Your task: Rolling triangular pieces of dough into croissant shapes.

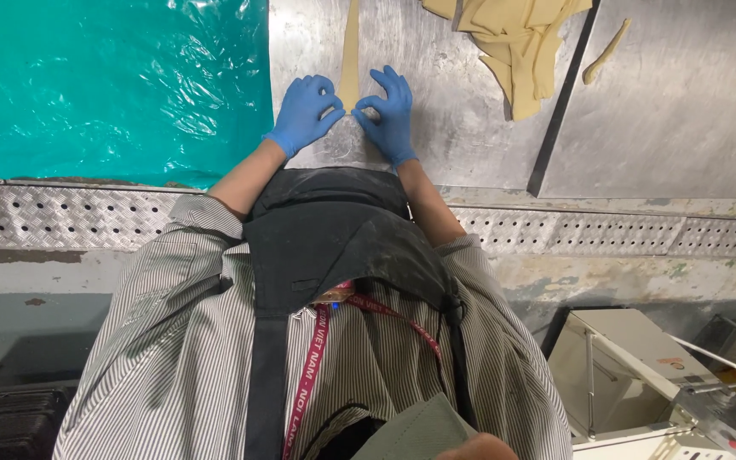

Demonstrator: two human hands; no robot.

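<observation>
A long, thin strip of pale dough (350,51) lies on the steel table (453,128) and runs away from me. Both hands wear blue gloves. My left hand (304,112) and my right hand (389,111) meet at the strip's near end. Each pinches that end between thumb and forefinger while the other fingers spread on the metal.
A heap of cut dough strips (517,43) lies at the far right of the table. Past a dark seam is one small curved piece (606,51). A teal plastic sheet (112,85) covers the left side. A perforated metal ledge (623,234) edges the table. A cream machine (641,375) stands lower right.
</observation>
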